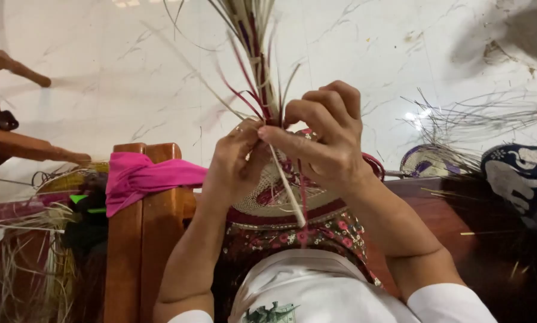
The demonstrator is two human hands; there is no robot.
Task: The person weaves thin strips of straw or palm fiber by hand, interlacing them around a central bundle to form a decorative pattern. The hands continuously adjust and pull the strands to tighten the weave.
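Both hands, left [235,158] and right [322,140], had fingers pinched shut on straw strands [259,60] above a half-woven hat [274,200] on the lap. A pink cloth [140,176] wrapped the wooden post [143,239] beside; the hands hid the hat's crown.

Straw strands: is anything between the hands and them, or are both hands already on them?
Nothing visible stands between. The left hand and right hand both pinch the bundle of pale and magenta straw strands where it rises from the woven piece. One pale strand hangs down below the fingers.
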